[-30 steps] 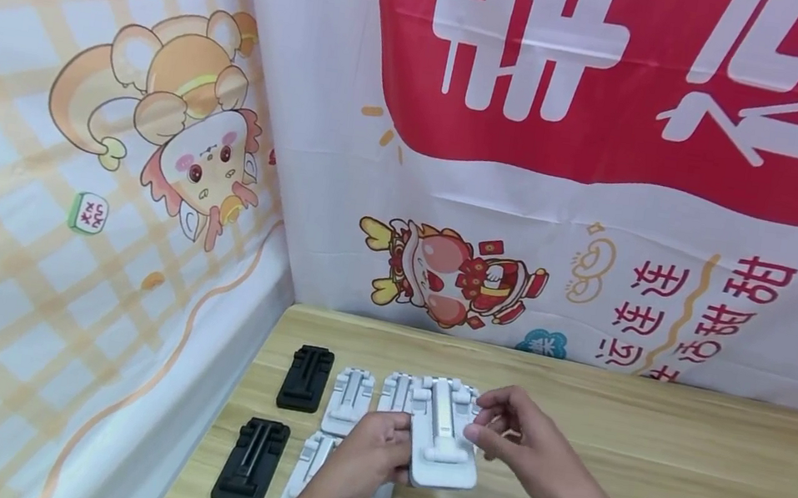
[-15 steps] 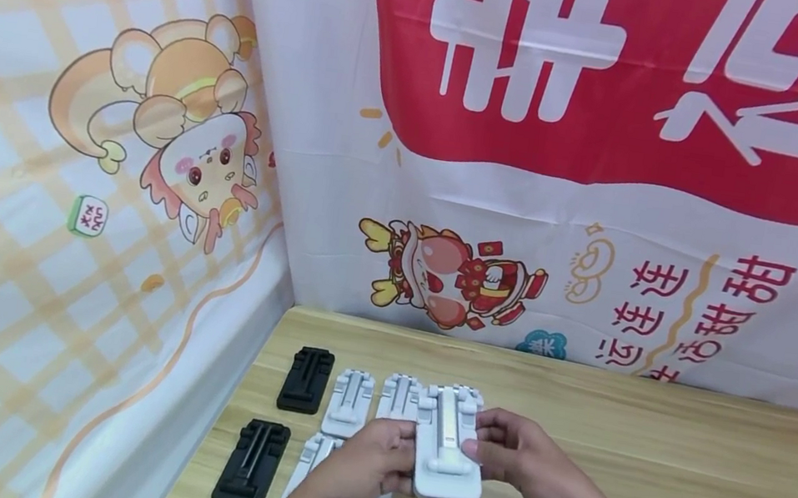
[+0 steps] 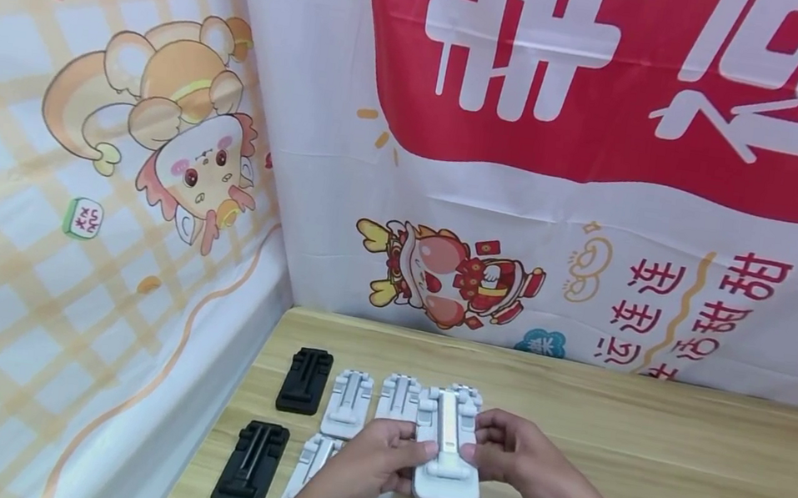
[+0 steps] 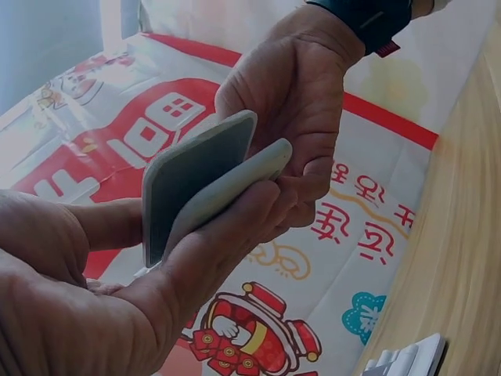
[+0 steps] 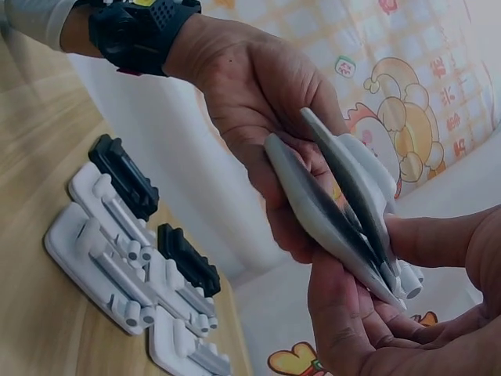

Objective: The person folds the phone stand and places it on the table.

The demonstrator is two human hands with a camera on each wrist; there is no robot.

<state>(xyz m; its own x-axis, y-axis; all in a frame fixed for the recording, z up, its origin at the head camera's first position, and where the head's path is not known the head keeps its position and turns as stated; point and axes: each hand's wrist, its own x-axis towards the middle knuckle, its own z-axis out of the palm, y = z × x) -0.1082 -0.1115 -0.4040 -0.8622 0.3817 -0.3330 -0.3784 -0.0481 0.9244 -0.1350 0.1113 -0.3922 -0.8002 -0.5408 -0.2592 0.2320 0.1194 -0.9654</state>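
Both hands hold a folding white phone stand (image 3: 445, 488) above the table, its arm side facing up in the head view. My left hand (image 3: 374, 460) grips its left edge, with the thumb on the front face. On the right edge, my right hand (image 3: 529, 468) pinches it with the thumb beside the arm. In the left wrist view the two plates of the phone stand (image 4: 200, 176) stand apart in a narrow V, grey pads facing each other. The right wrist view also shows this gap, with fingers of both hands around the plates.
On the wooden table (image 3: 643, 466) lie several folded white phone stands (image 3: 346, 410), partly behind the left hand. Two black phone stands (image 3: 251, 465) lie left of them. Printed cloth hangs at the left and behind (image 3: 316, 188).
The right hand has closed in from loosely touching the stand's edge to gripping it. The left thumb has come onto the front face. The stand has shifted slightly down and right.
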